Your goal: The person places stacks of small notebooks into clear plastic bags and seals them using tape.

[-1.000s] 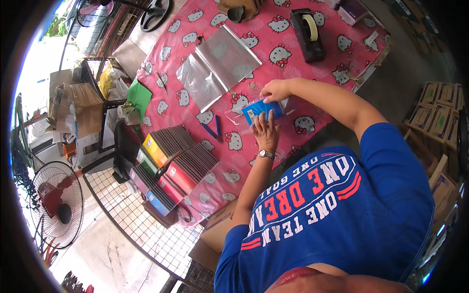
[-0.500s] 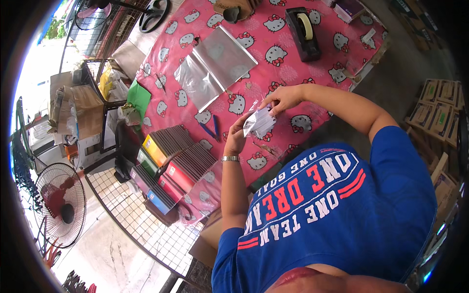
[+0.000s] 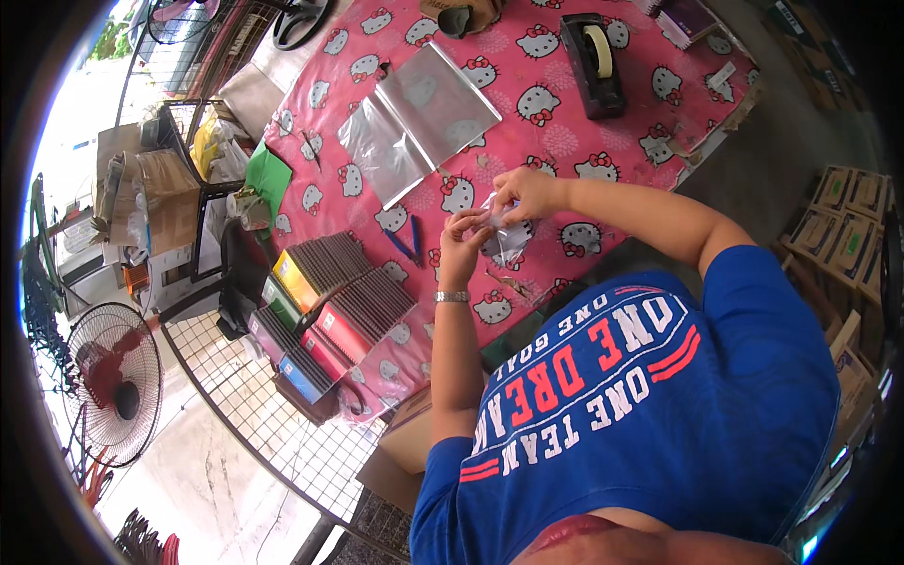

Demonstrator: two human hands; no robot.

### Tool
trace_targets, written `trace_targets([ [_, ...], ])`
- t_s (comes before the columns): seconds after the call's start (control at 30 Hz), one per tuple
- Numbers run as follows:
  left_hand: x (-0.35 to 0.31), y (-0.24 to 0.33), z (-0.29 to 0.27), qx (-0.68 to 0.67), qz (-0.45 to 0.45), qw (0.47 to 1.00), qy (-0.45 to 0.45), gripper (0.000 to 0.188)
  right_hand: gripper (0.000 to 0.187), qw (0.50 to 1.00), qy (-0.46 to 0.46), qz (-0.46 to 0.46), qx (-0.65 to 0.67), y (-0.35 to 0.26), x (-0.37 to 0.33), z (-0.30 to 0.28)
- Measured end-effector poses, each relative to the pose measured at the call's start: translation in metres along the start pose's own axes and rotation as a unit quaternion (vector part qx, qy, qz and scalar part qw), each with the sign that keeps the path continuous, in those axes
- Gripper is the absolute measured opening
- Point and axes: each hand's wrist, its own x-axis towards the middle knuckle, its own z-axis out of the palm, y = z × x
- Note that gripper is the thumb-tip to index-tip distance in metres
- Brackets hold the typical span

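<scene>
Between my two hands hangs a small clear plastic bag (image 3: 509, 247) with pale and greyish contents that I cannot make out. My left hand (image 3: 463, 237) pinches its upper left edge with the fingertips. My right hand (image 3: 525, 195) is closed on the top edge, thumb and fingers together, close to the left fingers. Beyond them, a stack of large clear plastic sleeves (image 3: 419, 122) lies flat on the pink patterned tablecloth (image 3: 508, 56). Left of my left hand rests a pair of blue-handled pliers (image 3: 405, 243).
A black tape dispenser (image 3: 593, 71) stands at the far right. Spiral notebooks (image 3: 325, 273) in several colours fill a rack at the table's left edge, with a green sheet (image 3: 269, 184) behind. A standing fan (image 3: 113, 386) is at far left; cardboard boxes (image 3: 838, 226) are stacked at right.
My hands have come closer together at the bag's top. The right hand has shifted from the bag's side to its upper edge, and the bag now hangs below the fingers.
</scene>
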Motion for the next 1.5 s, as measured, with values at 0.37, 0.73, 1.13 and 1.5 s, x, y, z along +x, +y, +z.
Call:
trace_targets([
  [0.37,-0.049,0.039,0.027,0.404,0.219,0.888,-0.005,0.043,0.030,0.987,0.032,-0.131,-0.090,-0.035,-0.043,-0.005],
  [0.73,-0.044,-0.001,0.026,0.410,0.226,0.874,0.131,0.018,0.017,0.952,0.229,-0.011,-0.202,-0.046,-0.043,0.051],
  [1.13,-0.013,0.042,0.023,0.418,0.052,0.902,0.095,0.032,0.031,0.767,0.550,0.331,-0.012,0.110,-0.114,-0.109],
  [1.5,-0.006,0.018,0.002,0.247,0.089,0.964,0.034,0.039,0.004,0.689,0.542,0.166,0.452,0.102,-0.131,-0.032],
])
